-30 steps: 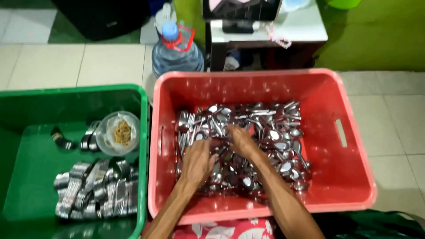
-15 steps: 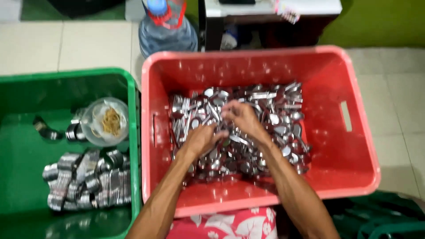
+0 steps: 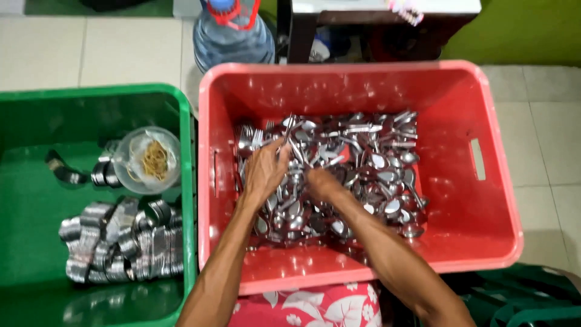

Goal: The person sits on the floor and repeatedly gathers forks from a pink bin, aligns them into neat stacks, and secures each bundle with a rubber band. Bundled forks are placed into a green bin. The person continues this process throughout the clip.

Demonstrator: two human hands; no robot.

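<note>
Both hands work in the heap of steel spoons and forks filling the red crate: the left hand is pinched around a few utensil handles, while the right hand lies in the pile, its grip hidden. The tangled fork tines could jab a finger. A loosely held piece could also slip and drop back, since the pieces interlock.

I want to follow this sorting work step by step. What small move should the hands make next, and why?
Probably lift the left hand a little to pull its spoons free of the pile of spoons and forks in the red crate. Its grip looks closed on a few handles, while the right hand rests on the tangled pile beside it.
</note>
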